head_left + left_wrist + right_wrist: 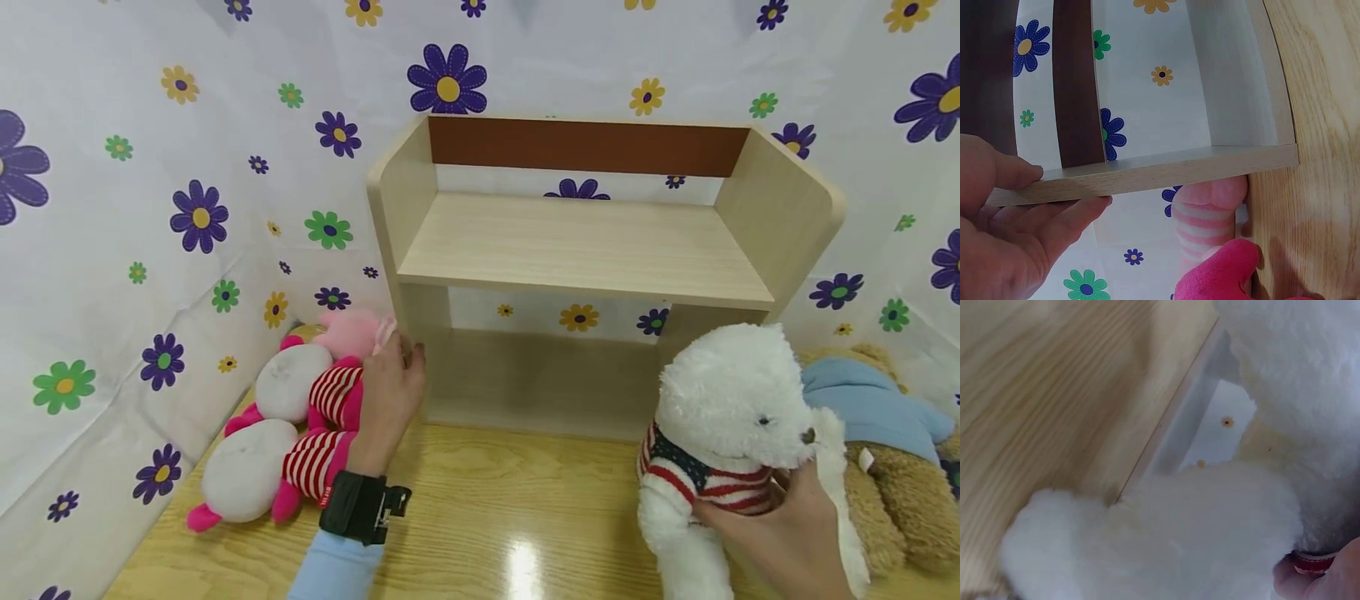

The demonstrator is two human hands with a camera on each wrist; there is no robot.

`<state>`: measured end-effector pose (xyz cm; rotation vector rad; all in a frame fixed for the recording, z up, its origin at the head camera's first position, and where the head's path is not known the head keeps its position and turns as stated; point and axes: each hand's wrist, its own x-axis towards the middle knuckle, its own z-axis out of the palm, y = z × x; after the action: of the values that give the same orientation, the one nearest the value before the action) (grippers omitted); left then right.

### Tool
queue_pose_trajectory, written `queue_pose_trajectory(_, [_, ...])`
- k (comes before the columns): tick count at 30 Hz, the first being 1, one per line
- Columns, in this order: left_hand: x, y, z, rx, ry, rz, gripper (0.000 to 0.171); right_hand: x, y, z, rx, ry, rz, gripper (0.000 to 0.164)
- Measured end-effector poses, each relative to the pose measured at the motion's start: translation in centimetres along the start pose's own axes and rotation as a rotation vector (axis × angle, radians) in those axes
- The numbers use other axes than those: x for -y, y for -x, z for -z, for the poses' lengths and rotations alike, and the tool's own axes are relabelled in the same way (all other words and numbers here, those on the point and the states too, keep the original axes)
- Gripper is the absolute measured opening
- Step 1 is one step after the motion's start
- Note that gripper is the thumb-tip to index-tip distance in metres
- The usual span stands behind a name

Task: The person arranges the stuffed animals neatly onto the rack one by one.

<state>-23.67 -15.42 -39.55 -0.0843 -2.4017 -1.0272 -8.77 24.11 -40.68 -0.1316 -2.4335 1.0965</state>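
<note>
Hands well apart; the left hand (387, 392) pinches the shelf (585, 242) by its left side panel (1197, 170), seemingly steadying it; the right hand (795, 533) grips the white bear (727, 387) round its striped shirt (726, 485), likely supporting it, in front of the shelf's right end.

A pale yellowish wooden table (487, 508) with visible grain has a bright patch of reflected light near its front edge. Along the table's left side lie two stuffed toys, a front toy (292, 468) and a rear toy (330, 392), each white and hot pink in red-and-white stripes. A light pink stuffed toy (348, 332) sits at the table's back left. On the table's right lies a brown teddy bear (892, 467) in a light blue top. Behind the table hangs a white cloth (525, 71) printed with purple, yellow and green flowers.
</note>
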Motion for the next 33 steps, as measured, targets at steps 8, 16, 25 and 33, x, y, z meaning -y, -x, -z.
queue_pose_trajectory(8, [0.6, -0.2, 0.4, -0.017, 0.006, -0.014, 0.023, 2.2, -1.3, -3.0, -0.094, -0.132, 0.132, 0.104])
queue_pose_trajectory(16, [1.1, -0.8, 0.6, 0.026, 0.045, -0.010, 0.038, 2.5, -2.9, -6.1, -0.120, -0.303, 0.300, 0.102])
queue_pose_trajectory(25, [1.4, -0.5, 0.1, 0.065, 0.017, -0.031, 0.031, 3.0, -4.3, -9.7, -0.059, -0.301, 0.400, 0.095])
queue_pose_trajectory(33, [1.4, -0.3, 0.0, 0.041, 0.003, -0.043, 0.030, 4.5, -5.5, -12.2, 0.046, -0.250, 0.266, 0.083])
